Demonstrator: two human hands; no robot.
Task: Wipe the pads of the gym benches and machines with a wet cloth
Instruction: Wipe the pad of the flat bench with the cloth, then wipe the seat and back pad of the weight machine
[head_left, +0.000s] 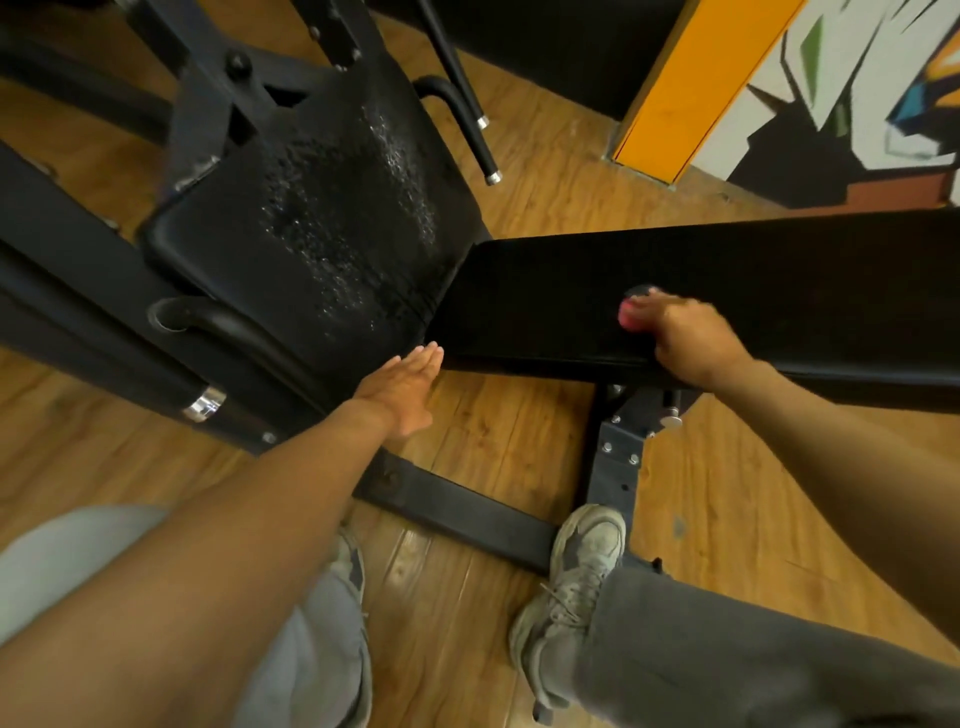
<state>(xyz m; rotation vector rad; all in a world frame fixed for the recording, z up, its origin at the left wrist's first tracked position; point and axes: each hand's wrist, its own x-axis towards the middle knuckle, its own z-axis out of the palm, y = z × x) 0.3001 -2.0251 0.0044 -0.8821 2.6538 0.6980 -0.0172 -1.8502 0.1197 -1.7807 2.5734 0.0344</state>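
Observation:
A black seat pad (322, 218) with wet droplets on its surface sits at the centre left. To its right lies a long black bench pad (727, 270), dry-looking. My right hand (685, 338) rests on the long pad's near edge, closed on a small pink cloth (631, 314) that pokes out past the fingers. My left hand (402, 389) is flat with fingers together and extended, holding nothing, just below the gap where the two pads meet.
The black steel frame (467, 514) runs across the wooden floor under the bench, with my two shoes (582, 571) beside it. Chrome-tipped black handles (483, 145) stand behind the seat. An orange pillar (691, 88) and a painted wall are at the back right.

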